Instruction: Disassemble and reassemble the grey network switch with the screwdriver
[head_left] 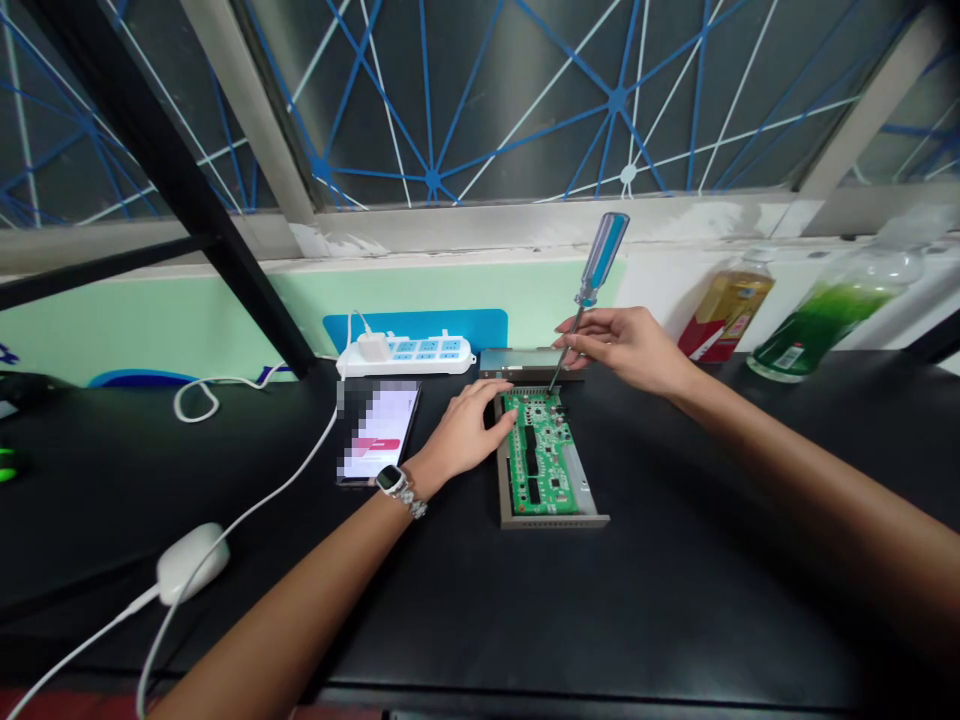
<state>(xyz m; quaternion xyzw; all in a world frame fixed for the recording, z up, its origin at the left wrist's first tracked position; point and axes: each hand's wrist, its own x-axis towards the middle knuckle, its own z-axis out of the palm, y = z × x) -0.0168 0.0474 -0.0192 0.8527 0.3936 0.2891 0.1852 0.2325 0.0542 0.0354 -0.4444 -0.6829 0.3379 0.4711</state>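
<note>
At centre frame, a person's right hand (626, 350) pinches a clear-and-blue-handled steel screwdriver (604, 258) between thumb and fingers (581, 342), its tip at the top edge of a green printed circuit board (541, 455) seated in a grey metal case (551, 521) on the black desk (675, 620). The left hand (465, 430), fingers together, presses flat against the board's left side. The board looks light, stiff and fragile, best held by its edges.

Screwdriver (602, 260) in right hand (626, 350), tip on green circuit board (538, 455), left hand (465, 430) alongside
</note>
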